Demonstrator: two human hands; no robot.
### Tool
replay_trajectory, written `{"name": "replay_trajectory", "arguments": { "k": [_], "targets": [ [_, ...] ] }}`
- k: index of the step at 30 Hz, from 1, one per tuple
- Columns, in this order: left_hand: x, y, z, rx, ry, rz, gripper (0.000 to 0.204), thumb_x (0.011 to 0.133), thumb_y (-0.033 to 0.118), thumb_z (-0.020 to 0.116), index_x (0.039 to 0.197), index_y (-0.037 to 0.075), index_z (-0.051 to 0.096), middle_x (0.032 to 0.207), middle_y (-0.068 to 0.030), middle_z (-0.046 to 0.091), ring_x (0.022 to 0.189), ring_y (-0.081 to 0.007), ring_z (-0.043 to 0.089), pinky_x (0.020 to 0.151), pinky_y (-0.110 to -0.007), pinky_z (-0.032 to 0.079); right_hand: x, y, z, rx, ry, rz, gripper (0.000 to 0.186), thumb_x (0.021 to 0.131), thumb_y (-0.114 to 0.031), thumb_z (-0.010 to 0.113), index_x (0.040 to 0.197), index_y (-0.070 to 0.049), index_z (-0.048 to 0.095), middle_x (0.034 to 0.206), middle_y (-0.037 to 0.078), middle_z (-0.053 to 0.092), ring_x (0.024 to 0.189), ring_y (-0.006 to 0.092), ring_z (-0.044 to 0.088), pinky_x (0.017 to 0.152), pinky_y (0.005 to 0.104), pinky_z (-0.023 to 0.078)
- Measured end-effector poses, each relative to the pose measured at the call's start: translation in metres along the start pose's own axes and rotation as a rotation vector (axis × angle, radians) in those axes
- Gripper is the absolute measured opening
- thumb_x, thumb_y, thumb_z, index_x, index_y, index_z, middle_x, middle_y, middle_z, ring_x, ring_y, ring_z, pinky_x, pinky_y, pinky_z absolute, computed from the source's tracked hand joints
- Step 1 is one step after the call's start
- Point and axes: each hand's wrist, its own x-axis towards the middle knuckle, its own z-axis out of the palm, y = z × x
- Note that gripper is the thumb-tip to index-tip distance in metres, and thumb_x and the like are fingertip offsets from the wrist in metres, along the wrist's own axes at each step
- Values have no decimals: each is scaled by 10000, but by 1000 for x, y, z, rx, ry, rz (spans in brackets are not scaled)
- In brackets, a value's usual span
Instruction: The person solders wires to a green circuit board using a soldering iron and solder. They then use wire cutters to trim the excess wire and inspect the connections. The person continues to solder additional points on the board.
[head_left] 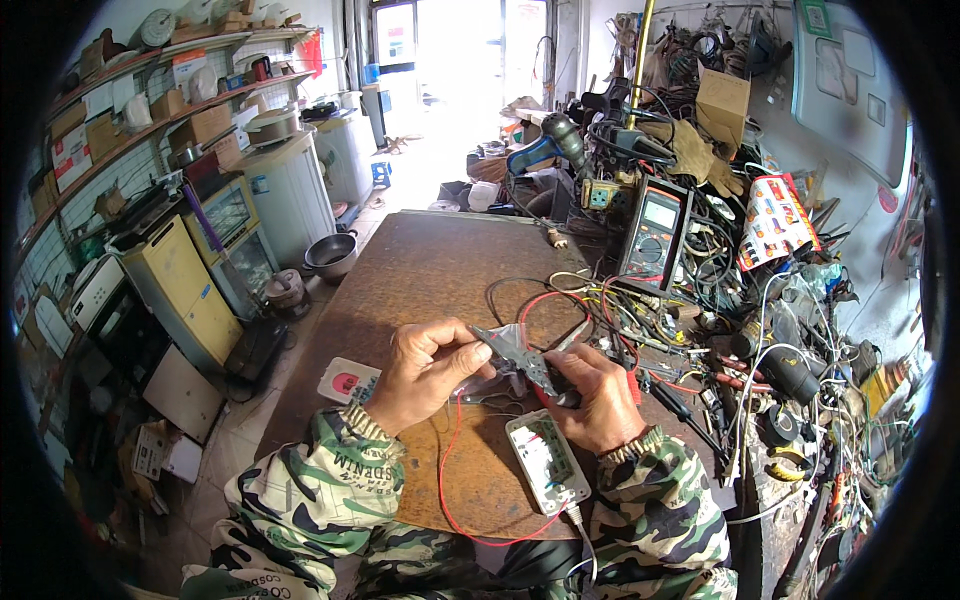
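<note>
My right hand [598,395] is wrapped round a dark wire stripper [525,362] with red on its handles. Its jaws point up and left, over the middle of the table. Thumb and fingers of my left hand [430,365] are pinched together at the jaw end. A thin red wire [443,478] rises to these fingers; its end is hidden there. Below my right hand lies an open white plastic case [548,465] with a circuit board inside, from which the red wire and a white cable [580,528] come out. Behind the tool is a clear plastic bag [510,334].
A white cover with a red patch [346,381] lies left of my hands on the brown table [400,265]. At right stand a multimeter [657,232], tangled cables and several hand tools, including yellow-handled pliers [788,463]. Beyond the left edge are a wok [331,255] and old appliances.
</note>
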Motion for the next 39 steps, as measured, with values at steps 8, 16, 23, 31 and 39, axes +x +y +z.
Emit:
{"name": "replay_trajectory", "arguments": {
  "k": [8, 16, 23, 31, 39],
  "targets": [
    [-1, -1, 1, 179, 70, 27, 198, 972, 162, 677, 836, 19, 660, 745, -43, 693, 699, -74, 620, 628, -252, 474, -1, -5, 4, -35, 25, 4, 620, 653, -5, 753, 1259, 25, 621, 974, 186, 621, 899, 384, 655, 781, 429, 549],
    [2, 13, 3, 94, 113, 2, 170, 969, 147, 675, 857, 19, 672, 740, -37, 685, 689, -69, 613, 616, -246, 465, 7, -11, 6, 112, 85, 140, 359, 777, -45, 777, 1116, 53, 707, 944, 148, 684, 822, 221, 688, 720, 324, 539],
    [5, 14, -1, 55, 75, 42, 152, 969, 146, 678, 882, 21, 684, 746, -12, 686, 666, -26, 574, 584, -209, 427, 12, -15, -5, 399, -105, 244, 386, 760, 43, 726, 1146, 45, 711, 944, 112, 719, 874, 156, 662, 799, 311, 534],
    [7, 10, -6, 133, 51, 84, 168, 966, 166, 691, 872, 27, 683, 732, -5, 683, 643, -22, 564, 574, -210, 422, 8, -8, 2, 368, -28, 270, 388, 770, 2, 723, 1156, 45, 714, 980, 165, 752, 920, 175, 697, 834, 317, 541],
    [3, 8, -3, 223, 58, 168, 155, 961, 138, 689, 866, 17, 671, 734, -12, 670, 653, -43, 561, 590, -230, 436, 7, 7, -2, 434, 73, 343, 349, 779, -12, 720, 1126, 22, 732, 894, 132, 730, 789, 170, 668, 718, 302, 527]
  ]
}}
